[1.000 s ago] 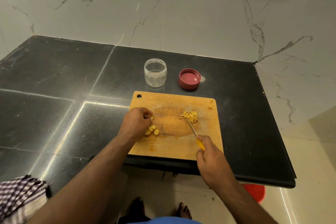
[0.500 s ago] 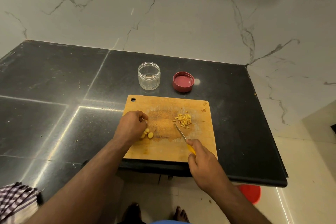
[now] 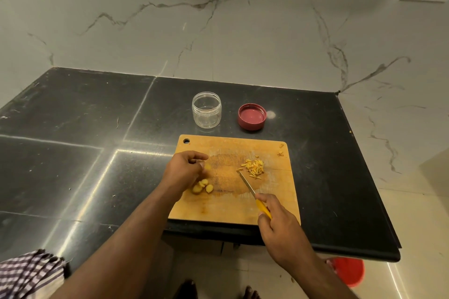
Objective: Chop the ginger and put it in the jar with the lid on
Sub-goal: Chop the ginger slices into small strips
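Note:
A wooden cutting board [image 3: 243, 209] lies at the counter's front edge. A small pile of chopped ginger strips [image 3: 254, 168] sits on its right half. A few ginger slices [image 3: 202, 187] lie on its left half, just below my left hand [image 3: 184, 168], whose fingertips pinch one more slice. My right hand [image 3: 279, 223] grips a yellow-handled knife [image 3: 247, 183]; its blade tip rests beside the chopped pile. Behind the board stand a clear jar [image 3: 206, 110], uncovered and empty, and its red lid [image 3: 252, 116], lying upside down to the jar's right.
The black stone counter [image 3: 73, 153] ends in a front edge just under the board and a right edge near the marble wall [image 3: 218, 43]. A checked cloth [image 3: 29, 274] hangs at the lower left. A red bucket [image 3: 349, 270] stands on the floor.
My left hand has lifted a ginger slice away from the group of slices. The knife has drawn back slightly from the chopped pile. The camera has tilted upward.

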Tool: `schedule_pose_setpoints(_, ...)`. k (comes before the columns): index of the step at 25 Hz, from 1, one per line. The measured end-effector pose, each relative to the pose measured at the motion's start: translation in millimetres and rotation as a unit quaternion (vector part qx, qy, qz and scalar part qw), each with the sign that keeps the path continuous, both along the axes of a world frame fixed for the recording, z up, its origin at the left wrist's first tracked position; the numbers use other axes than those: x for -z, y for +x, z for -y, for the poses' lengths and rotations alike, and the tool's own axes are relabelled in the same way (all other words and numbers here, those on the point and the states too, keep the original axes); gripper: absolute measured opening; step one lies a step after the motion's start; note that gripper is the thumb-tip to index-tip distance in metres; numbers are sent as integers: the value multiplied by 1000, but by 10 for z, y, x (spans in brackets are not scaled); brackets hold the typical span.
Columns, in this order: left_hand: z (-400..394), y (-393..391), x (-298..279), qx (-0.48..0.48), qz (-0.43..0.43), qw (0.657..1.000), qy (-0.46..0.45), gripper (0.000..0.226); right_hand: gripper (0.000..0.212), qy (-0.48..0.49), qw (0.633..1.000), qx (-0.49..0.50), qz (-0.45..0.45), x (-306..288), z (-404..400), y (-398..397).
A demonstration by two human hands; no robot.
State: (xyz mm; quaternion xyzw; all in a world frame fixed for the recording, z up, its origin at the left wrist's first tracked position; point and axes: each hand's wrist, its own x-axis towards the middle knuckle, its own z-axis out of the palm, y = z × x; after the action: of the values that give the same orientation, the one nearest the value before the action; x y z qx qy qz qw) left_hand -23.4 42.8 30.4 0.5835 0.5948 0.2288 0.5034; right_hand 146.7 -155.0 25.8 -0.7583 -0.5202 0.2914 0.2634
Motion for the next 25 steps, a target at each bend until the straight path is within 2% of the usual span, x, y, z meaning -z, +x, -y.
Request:
schedule_pose_setpoints(2,-5,-11,-22,-7,36,998,-43,23,33,4,1000,0,-5,1,-12,-2)
schedule_pose_setpoints(4,-5,-16,-11,2,33,998,-50,20,33,6,1000,0,-10,7,-25,0)
schedule_pose_setpoints(11,83,221,77,110,-88,989,50,14,33,13,1000,6,-14,-10,-64,8)
schedule_pose_setpoints(15,94,271,130,162,-212,960,84,34,33,13,1000,8,-11,-6,-75,4)
schedule_pose_setpoints(18,77,271,161,167,-230,953,104,38,33,9,1000,9,-12,-3,-79,4)
schedule_pose_setpoints(22,133,326,159,219,-266,922,180,33,34,7,1000,10,-9,-18,-85,4)
schedule_pose_setpoints(25,111,353,140,246,-273,908,203,28,33,6,1000,11,-11,-40,-91,-8)
